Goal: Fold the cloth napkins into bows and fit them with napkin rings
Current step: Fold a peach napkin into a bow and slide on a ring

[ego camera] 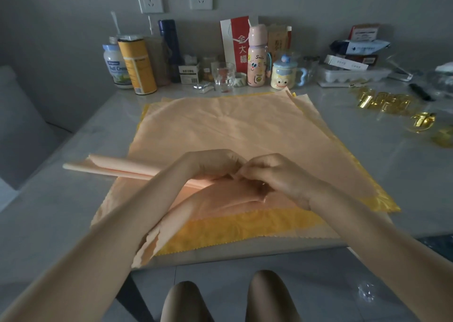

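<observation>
Marble desk (61, 211): peach-yellow napkin stack (220, 125) flat by near edge, as supply. Folded peach napkin (117, 168) across stack, end toward left edge. Left hand (215, 165), right hand (277, 177): each grip pinching its middle, likely gathering bow waist. Gold napkin rings (382, 102) near right edge, within reach.

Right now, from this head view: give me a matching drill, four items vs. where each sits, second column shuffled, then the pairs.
Items
1. folded peach napkin
2. gold napkin rings
3. clear glass
4. yellow canister

Places
a. on the table at the right, apart from the flat napkins
b. back left, beside the Full Cream jar
c. pinched at its middle by the left hand and the right hand
d. back row, in front of the red-and-white paper bag

Pairs: 1-c, 2-a, 3-d, 4-b
</observation>
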The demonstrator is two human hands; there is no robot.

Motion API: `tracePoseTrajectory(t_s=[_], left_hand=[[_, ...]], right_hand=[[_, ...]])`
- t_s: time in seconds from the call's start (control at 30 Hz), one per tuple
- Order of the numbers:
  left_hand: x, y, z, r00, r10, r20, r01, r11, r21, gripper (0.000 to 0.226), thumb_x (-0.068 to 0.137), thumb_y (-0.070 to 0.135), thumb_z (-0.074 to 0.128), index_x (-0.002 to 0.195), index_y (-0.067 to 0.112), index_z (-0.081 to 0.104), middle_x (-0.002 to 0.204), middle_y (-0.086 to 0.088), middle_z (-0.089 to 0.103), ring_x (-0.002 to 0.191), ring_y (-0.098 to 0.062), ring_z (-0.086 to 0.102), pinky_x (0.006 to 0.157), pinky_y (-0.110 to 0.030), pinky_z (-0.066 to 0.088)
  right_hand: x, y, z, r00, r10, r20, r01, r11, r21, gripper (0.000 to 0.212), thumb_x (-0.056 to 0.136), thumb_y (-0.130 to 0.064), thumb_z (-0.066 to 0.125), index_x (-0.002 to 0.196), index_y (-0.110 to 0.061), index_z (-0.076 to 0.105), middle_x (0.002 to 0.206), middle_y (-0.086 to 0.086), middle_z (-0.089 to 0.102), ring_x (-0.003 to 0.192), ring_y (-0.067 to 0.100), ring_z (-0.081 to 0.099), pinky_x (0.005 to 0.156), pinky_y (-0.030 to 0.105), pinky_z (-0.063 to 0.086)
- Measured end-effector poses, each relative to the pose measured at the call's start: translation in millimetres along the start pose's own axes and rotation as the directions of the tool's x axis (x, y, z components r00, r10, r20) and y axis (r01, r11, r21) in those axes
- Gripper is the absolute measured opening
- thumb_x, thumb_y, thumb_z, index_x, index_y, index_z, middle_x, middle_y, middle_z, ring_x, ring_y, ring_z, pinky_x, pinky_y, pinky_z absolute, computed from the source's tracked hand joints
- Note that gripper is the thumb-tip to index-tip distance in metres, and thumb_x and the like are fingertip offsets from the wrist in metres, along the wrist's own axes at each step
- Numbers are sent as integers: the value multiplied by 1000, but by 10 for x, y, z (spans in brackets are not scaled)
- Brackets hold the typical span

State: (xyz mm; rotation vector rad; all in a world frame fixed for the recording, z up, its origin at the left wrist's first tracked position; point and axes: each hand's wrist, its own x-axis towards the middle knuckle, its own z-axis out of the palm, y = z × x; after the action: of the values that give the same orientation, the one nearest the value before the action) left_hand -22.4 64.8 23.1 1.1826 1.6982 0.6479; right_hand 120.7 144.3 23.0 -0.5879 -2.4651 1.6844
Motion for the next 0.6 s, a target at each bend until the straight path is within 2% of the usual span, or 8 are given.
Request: tracePoseTrajectory(t_s=[0.07,0.1,0.2,0.3,0.4,0.47,0.53,0.6], left_hand=[[9,-31,1,1000,-8,-20,8,1000,19,27,84,-7,53,84,16,66,72,7,66,69,-4,60,66,-15,46],[14,-45,7,999,0,-39,1,1000,23,27,84,-6,55,86,18,67,75,7,66,71,-5,60,69,-15,46],[21,-100,50,994,45,-101,-45,999,10,24,84,-5,59,91,16,69,82,6,67,74,-4,60,74,-16,49],[29,-148,71,967,51,-249,-59,998,-26,18,83,-1,64,90,14,70,79,8,66,71,0,60,69,-10,48],[-4,-215,6,898,102,-428,-23,982,187,6,84,8,66,87,13,68,79,10,63,73,-4,57,62,-4,41],[-52,-301,-72,852,128,-507,22,960,281,9,86,12,65,93,8,69,87,3,65,81,-9,57,62,-4,39],[-105,-393,-144,824,121,-553,78,943,324,15,88,16,64,98,6,70,99,-4,67,91,-13,58,74,-11,43],[-150,-444,-186,810,76,-582,163,924,347,17,88,22,63,98,10,71,104,-5,67,100,-17,59,86,-23,45]], right_hand=[[31,103,-44,984,-31,-178,0,985,-172,5,86,-18,64,91,-18,66,80,-5,61,75,11,55,67,23,44],[35,155,-54,980,-28,-197,-17,975,-222,11,85,-20,65,95,-19,62,84,-5,59,80,12,56,69,24,44],[27,233,-36,993,40,-110,-70,957,-281,33,83,-30,68,109,-17,51,94,-4,56,89,15,56,72,27,45],[110,225,-43,996,15,-93,-51,918,-393,36,81,-26,71,108,-17,48,95,-1,57,90,18,57,71,30,46],[266,217,-148,990,-72,-118,7,879,-476,21,81,-13,67,94,-18,52,89,-3,54,85,17,53,60,17,40],[383,229,-291,976,-135,-169,19,831,-556,15,82,-8,62,88,-19,53,89,-4,53,84,16,51,56,12,36],[485,247,-425,970,-139,-198,-12,789,-614,17,83,-6,57,87,-21,52,92,-3,53,86,18,52,58,20,39],[556,270,-487,975,-133,-175,-22,732,-681,18,84,-5,54,88,-23,53,99,1,53,94,23,54,69,29,44]])
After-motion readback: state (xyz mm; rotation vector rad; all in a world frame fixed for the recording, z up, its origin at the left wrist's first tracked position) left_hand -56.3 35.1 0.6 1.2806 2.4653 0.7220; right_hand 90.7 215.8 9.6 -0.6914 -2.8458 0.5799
